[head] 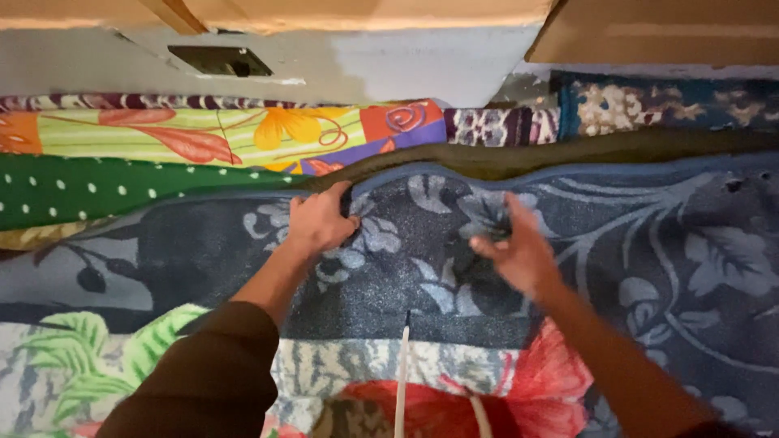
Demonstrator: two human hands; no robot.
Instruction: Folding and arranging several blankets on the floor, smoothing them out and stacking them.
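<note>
The left hand (320, 221) grips the far edge of a dark blue floral blanket (649, 268), fingers closed on it. The right hand (519, 247), blurred, hovers just above the blanket with fingers loosely spread, holding nothing.

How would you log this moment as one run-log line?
left hand: grips edge of dark blue floral blanket | right hand: above same blanket, blurred, grip unclear | beyond: green dotted cloth

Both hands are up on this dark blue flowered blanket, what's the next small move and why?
Probably close the right hand on the blue blanket level with the left hand. The left already grips its raised top edge, while the right hovers, blurred, with loose fingers, so the edge is held at one point only.
</note>
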